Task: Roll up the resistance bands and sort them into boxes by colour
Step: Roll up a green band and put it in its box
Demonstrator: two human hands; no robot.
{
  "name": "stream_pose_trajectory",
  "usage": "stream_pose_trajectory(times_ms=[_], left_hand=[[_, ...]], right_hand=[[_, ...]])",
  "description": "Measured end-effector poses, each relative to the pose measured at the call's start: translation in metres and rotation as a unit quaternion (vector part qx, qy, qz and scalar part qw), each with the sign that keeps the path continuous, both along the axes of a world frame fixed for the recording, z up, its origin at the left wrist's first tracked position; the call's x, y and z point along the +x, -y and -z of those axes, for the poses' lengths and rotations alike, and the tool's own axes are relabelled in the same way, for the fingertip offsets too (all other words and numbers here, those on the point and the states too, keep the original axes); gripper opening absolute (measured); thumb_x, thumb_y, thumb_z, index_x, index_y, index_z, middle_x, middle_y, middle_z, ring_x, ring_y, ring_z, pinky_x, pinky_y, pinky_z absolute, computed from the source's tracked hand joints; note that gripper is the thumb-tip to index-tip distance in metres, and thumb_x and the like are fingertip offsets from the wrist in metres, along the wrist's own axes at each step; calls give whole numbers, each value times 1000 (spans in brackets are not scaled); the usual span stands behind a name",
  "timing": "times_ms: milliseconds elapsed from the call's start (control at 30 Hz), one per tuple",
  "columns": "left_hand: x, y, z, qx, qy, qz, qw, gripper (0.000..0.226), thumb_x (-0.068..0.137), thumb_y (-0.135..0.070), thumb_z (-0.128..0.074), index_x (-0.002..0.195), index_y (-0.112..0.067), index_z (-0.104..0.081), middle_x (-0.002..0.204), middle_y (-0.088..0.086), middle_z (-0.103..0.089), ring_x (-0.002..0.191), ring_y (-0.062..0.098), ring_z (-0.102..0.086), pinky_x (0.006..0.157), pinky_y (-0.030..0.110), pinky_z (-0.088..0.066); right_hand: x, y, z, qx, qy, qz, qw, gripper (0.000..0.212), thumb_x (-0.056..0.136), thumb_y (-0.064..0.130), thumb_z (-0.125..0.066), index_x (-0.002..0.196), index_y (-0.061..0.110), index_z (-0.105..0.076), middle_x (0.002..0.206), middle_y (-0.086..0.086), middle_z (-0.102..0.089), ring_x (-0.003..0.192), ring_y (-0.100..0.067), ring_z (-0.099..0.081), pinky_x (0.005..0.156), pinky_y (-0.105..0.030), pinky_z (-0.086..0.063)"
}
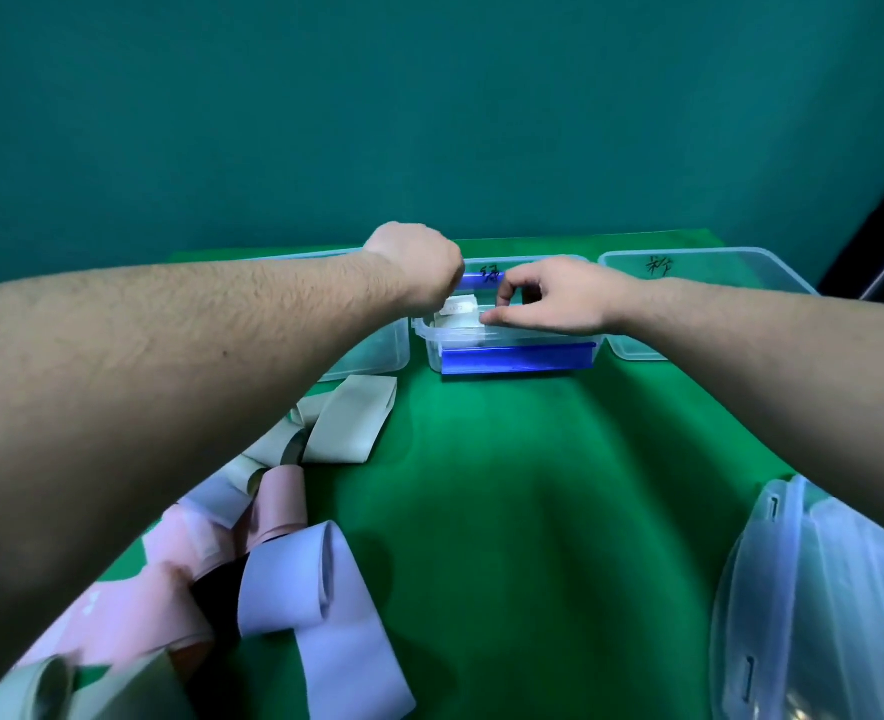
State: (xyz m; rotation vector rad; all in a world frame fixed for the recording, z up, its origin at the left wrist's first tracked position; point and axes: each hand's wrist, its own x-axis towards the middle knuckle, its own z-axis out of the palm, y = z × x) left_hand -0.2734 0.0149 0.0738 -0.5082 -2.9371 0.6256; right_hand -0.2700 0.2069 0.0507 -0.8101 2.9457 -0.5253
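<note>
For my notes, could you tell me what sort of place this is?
Probably a staged recording bench: a green cloth on the table, a plain teal backdrop, and hand-labelled boxes.

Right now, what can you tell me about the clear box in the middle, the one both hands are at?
The middle box is clear plastic with blue clips front and back and a handwritten mark on its far rim. It stands open on the green cloth, between two other clear boxes. Something pale lies inside. The right hand rests on its rim; the left hand hovers over it.
</note>
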Motion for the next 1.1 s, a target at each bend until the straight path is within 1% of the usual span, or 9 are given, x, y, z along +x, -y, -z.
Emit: stream_pose_trajectory(times_ms=[100, 200, 367, 500, 600, 700, 867, 1000, 1100], left_hand=[[12, 3, -8, 75, 20, -8, 997, 21, 87, -18, -52, 96, -27, -68, 90, -6, -66, 85, 23, -59, 63, 29, -41], [35, 7, -18, 136, 24, -5, 990, 28, 87, -19, -47, 100, -28, -70, 97, -6, -69, 90, 21, -62, 68, 28, -47], [99, 17, -31, 190, 10, 9, 982, 29, 88, -20, -46, 101, -29, -71, 105, -6, -70, 99, 22, -62, 75, 29, -49], [157, 24, -27, 203, 34, -10, 979, 28, 88, -22, -48, 103, -31, -70, 108, -6, -70, 102, 22, -62, 79, 29, -50], [193, 31, -17, 187, 54, -16, 981, 27, 89, -25, -49, 108, -31, -68, 111, -5, -69, 103, 22, -61, 76, 27, -46], [228, 46, -4, 181, 80, -26, 980, 25, 90, -27, -51, 111, -30, -64, 110, -3, -67, 102, 23, -61, 71, 27, -42], [284, 81, 22, 205, 116, -73, 969, 18, 87, -34, -55, 103, -25, -53, 98, -2, -61, 87, 23, -54, 72, 33, -44], [322, 109, 40, 228, 78, -87, 967, 27, 82, -46, -59, 94, -23, -50, 94, -3, -56, 89, 23, -53, 76, 37, -47], [344, 116, 48, 231, 33, -49, 971, 29, 83, -55, -60, 90, -28, -54, 92, -8, -51, 91, 18, -47, 82, 36, -40]], right_hand=[[11, -3, -8, 1, -30, 9, 1000, 29, 89, 60, -56, 87, 32, -61, 66, 9, -54, 62, -9, -48, 58, -28, -35], [29, -5, -24, 2, -65, 18, 998, 17, 91, 51, -55, 93, 36, -61, 74, 10, -59, 70, -14, -53, 62, -28, -35], [74, -4, -44, -6, -33, 22, 999, 11, 91, 41, -56, 90, 33, -63, 73, 10, -61, 64, -11, -52, 58, -25, -37], [122, 5, -42, -1, 7, -1, 1000, 9, 91, 37, -58, 88, 30, -64, 70, 11, -58, 63, -11, -52, 60, -26, -42], [156, 14, -32, 3, 29, -22, 999, 14, 93, 37, -60, 81, 28, -61, 69, 10, -57, 62, -9, -49, 58, -25, -40], [187, 24, -20, 21, 50, -33, 998, 20, 91, 41, -60, 79, 25, -60, 73, 3, -62, 64, -15, -51, 64, -29, -45], [228, 43, 0, 13, 97, -60, 993, 33, 90, 39, -65, 66, 20, -52, 60, 7, -52, 58, -13, -43, 59, -29, -41], [253, 57, 9, 29, 114, -85, 989, 31, 88, 38, -67, 67, 20, -53, 62, 6, -52, 59, -14, -44, 61, -30, -42], [269, 66, 9, 26, 108, -95, 989, 21, 84, 41, -69, 77, 25, -58, 68, 7, -56, 64, -16, -49, 65, -33, -47]])
